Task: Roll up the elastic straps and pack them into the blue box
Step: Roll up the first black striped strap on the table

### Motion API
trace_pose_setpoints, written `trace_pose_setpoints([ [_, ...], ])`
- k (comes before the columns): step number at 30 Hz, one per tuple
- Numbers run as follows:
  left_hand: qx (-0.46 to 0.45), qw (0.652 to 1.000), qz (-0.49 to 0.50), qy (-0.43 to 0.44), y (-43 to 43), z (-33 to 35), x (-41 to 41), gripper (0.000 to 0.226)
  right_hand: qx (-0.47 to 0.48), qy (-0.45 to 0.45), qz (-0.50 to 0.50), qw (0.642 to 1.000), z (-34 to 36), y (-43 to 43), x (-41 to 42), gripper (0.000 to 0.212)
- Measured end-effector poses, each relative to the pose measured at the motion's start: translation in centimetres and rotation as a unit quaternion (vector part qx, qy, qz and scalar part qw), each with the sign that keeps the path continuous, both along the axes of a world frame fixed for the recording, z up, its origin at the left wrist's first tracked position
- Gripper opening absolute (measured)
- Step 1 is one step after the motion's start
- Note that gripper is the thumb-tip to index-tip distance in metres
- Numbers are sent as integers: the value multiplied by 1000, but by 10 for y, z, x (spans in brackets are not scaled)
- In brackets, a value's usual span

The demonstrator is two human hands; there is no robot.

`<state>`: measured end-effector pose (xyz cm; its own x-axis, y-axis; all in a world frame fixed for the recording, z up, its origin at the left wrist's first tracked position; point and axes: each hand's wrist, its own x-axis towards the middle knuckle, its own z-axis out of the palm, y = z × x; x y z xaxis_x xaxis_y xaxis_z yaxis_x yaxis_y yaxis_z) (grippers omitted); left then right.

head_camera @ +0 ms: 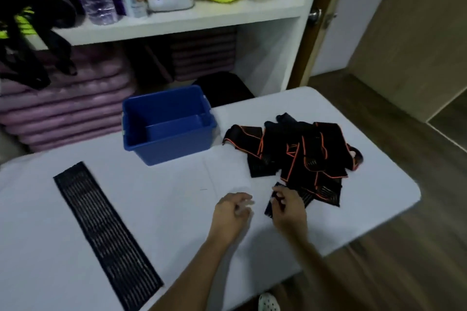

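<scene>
A heap of black elastic straps with orange edging (300, 151) lies on the right part of the white table (177, 209). My right hand (288, 207) pinches the near end of one black strap (271, 203) that trails from the heap. My left hand (233, 209) hovers just left of it, fingers loosely curled, holding nothing. The blue box (164, 149) stands behind the hands at the table's far edge, with nothing visible inside. A long black mesh band (103, 230) lies flat and unrolled on the left of the table.
A white shelf unit (177, 20) stands behind the table, carrying bottles, a game controller and neon fabric. Purple folded mats fill its lower bay. Past the table's right edge lie a wooden floor and a door. A white shoe shows at the bottom.
</scene>
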<state>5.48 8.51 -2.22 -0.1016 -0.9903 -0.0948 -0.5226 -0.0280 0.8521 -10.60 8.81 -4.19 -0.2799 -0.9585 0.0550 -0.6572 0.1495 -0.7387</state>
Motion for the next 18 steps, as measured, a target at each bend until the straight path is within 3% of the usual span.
trace_pose_setpoints([
  [2,14,999,-33,-2,-8,-5,-28,30,19,20,-36,999,-6,-4,-25,27],
  [5,20,999,-43,-24,-19,-12,-62,39,35,35,-50,998,-15,-5,-50,35],
  [12,74,990,-68,-100,-24,-43,-87,65,46,67,22,996,-36,-4,-67,38],
  [18,64,988,-68,-126,-20,-52,-87,62,27,110,7,994,-44,0,-71,41],
])
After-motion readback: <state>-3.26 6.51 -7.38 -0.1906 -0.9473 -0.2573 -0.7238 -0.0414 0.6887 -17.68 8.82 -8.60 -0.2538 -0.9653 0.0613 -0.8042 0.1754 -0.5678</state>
